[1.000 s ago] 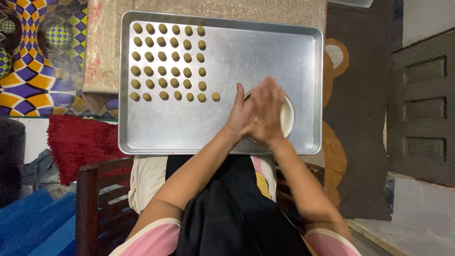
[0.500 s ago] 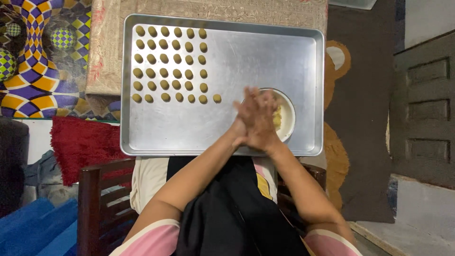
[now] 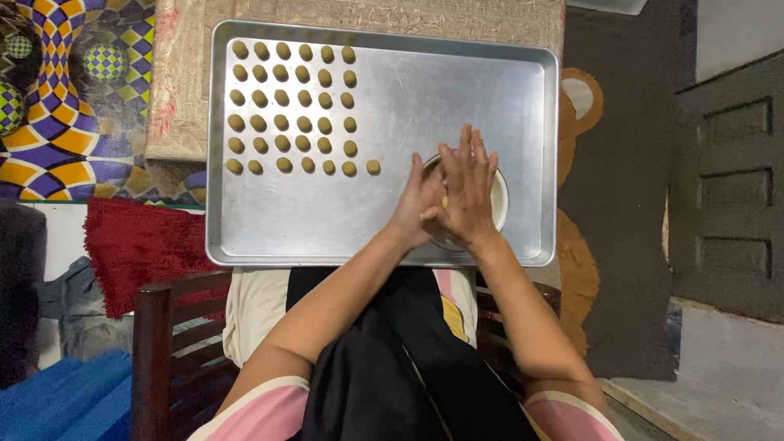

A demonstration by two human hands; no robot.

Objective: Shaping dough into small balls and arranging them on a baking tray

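On the bench, baking tray (image 3: 392,220) a quarter filled with dough balls (image 3: 294,106); left hand (image 3: 418,208) and right hand (image 3: 469,192) pressed flat, fingers extended, around another piece over the bowl (image 3: 500,200).

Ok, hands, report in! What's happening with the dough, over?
Left hand, right hand pressed palm to palm around small tan dough piece. Above round white bowl on silver metal baking tray. Nothing blocking.

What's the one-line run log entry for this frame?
left hand: pressed to right hand | right hand: on top, small dough piece between palms | white bowl: under hands | metal tray: dough balls in rows
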